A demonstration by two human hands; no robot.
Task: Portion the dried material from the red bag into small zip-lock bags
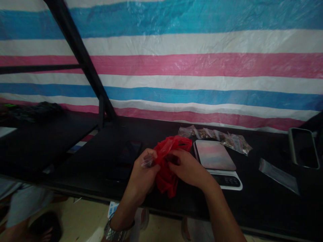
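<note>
A red plastic bag (168,160) sits crumpled over the near edge of a black table (264,198). My left hand (144,171) is closed on the bag's left side and also pinches a small clear plastic pouch (147,162). My right hand (188,168) reaches into the bag's open mouth from the right, its fingers curled inside and partly hidden. Just right of my hands stands a small digital scale (217,158) with a flat, bare platform.
Several small clear packets with brownish contents (222,137) lie behind the scale. A clear empty pouch (279,175) and a phone (304,147) lie at the right. A black diagonal frame post (83,60) rises at the left. A striped tarp hangs behind.
</note>
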